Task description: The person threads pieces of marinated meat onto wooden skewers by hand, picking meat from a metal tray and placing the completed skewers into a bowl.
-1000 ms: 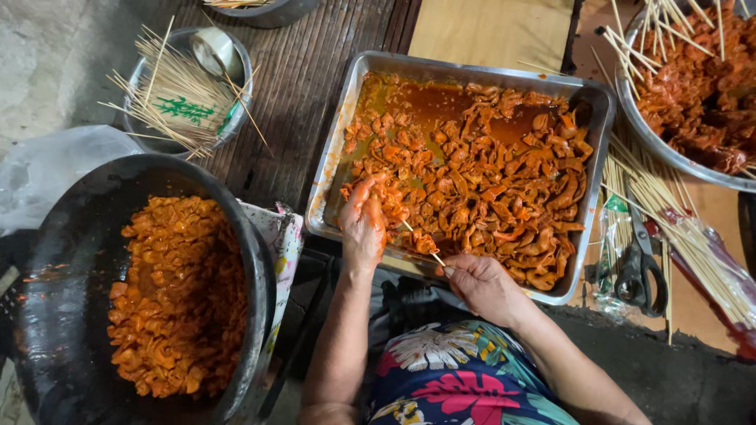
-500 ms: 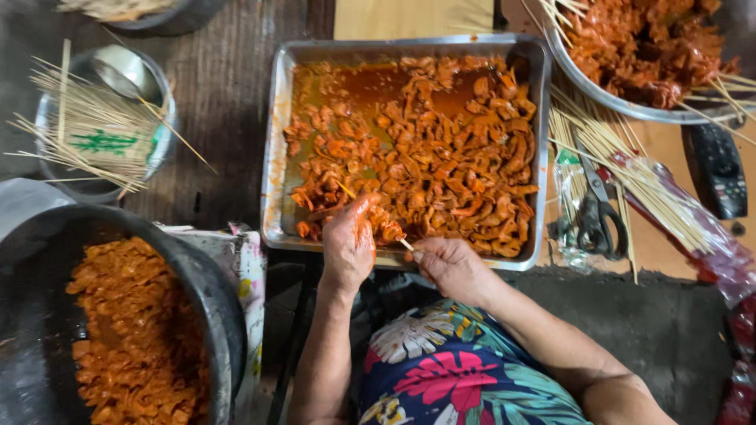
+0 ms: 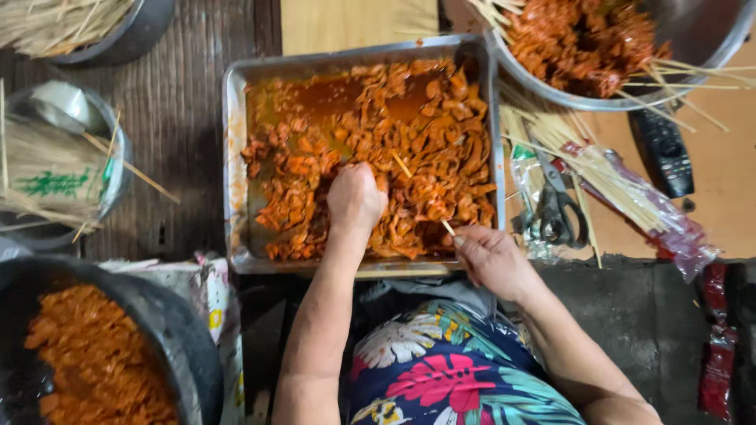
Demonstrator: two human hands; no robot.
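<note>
A rectangular metal tray (image 3: 233,142) holds orange-red marinated meat pieces (image 3: 425,149) in sauce. My left hand (image 3: 356,197) is down in the tray with its fingers closed among the meat pieces. My right hand (image 3: 490,253) is at the tray's near right edge, pinching a thin bamboo skewer (image 3: 447,227) whose tip points into the meat. Another skewer (image 3: 402,164) lies on the meat by my left hand.
A dark pan of marinated meat (image 3: 94,362) sits at lower left. Bowls of skewers (image 3: 55,173) stand at left. At upper right is a metal bowl of skewered meat (image 3: 598,39), with loose skewers (image 3: 598,173), scissors (image 3: 555,208) and a remote (image 3: 665,149) beside it.
The view has shifted and moved closer. My left hand has gone from the tray's near edge further into the meat. My right hand stays at the near edge with its skewer.
</note>
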